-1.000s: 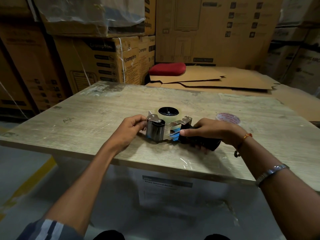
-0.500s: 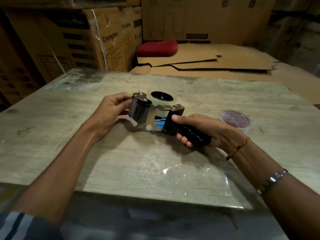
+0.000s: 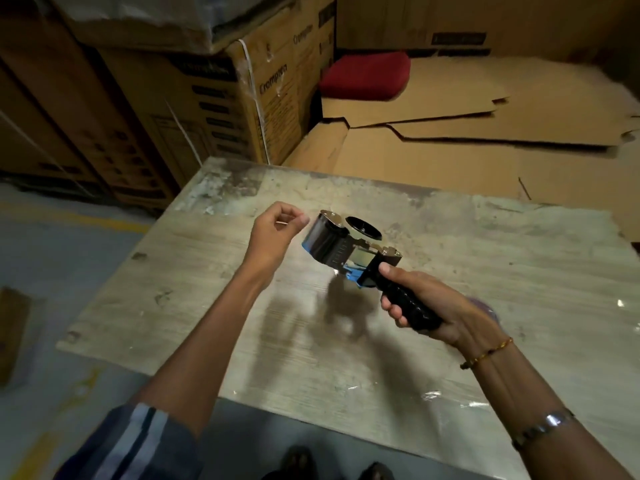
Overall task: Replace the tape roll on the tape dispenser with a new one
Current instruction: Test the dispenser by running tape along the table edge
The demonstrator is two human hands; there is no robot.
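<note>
Head cam: tape dispenser (image 3: 349, 249) held off the table (image 3: 450, 358), tape end being fed.
Right hand (image 3: 429, 310) wraps the black handle; left hand (image 3: 277, 230) has curled fingers pinching something, probably the tape end, too blurred to confirm. Risk: the strip folds onto itself or slips back. Old roll (image 3: 485, 306) is mostly hidden behind the right hand.

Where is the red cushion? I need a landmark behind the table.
In the head view, the red cushion lies upper centre, beyond the table, on flattened cardboard sheets beside the stacked boxes.
</note>
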